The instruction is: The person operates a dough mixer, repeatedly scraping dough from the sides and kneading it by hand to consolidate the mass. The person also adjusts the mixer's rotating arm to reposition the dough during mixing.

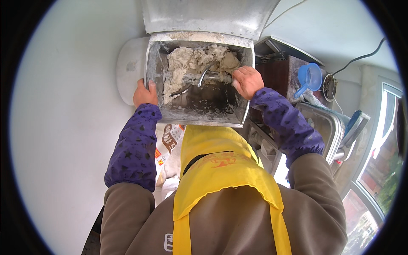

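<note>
A metal dough mixer's tub stands before me with its lid raised at the back. Pale, ragged dough lies along the tub's far and left inner walls, around a horizontal shaft with a curved metal mixing arm. My left hand grips the tub's left rim, thumb on the inside edge. My right hand is curled over the right side, its fingers inside near the end of the shaft; whether they hold anything is hidden. Flour or dough residue coats the tub's walls.
A rounded white housing adjoins the tub's left side. At right are a blue plastic ladle, a dark cabinet, a fan-like round device and a clear-lidded container. A printed sack stands below the tub. Windows are far right.
</note>
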`<state>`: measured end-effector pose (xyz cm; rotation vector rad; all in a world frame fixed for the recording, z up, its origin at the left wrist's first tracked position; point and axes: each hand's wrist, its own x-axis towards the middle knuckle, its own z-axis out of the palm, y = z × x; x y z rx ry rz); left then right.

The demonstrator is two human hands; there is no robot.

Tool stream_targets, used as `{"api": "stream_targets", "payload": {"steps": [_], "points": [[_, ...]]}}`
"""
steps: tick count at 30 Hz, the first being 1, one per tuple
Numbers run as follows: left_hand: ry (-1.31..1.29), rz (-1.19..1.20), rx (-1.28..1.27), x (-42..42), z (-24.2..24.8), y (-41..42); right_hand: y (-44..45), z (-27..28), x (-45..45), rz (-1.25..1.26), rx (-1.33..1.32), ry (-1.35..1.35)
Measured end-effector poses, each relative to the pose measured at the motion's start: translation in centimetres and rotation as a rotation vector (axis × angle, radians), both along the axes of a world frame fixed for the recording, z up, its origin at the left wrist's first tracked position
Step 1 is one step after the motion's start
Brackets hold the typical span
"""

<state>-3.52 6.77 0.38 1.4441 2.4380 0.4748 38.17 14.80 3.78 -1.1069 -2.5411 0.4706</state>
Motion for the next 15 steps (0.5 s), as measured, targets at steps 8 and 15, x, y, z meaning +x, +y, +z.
{"api": "stream_targets", "payload": {"steps": [8,15], "points": [[-0.001,-0.012,-0.002,0.1,0.4,0.0,-3.0,1.9,-0.1,-0.297,-0.008,0.365],[0.017,-0.012,-0.005,-0.5,-0.3,-0.2,-14.9,-8.6,8.1,-1.04,-0.3,0.375]]}}
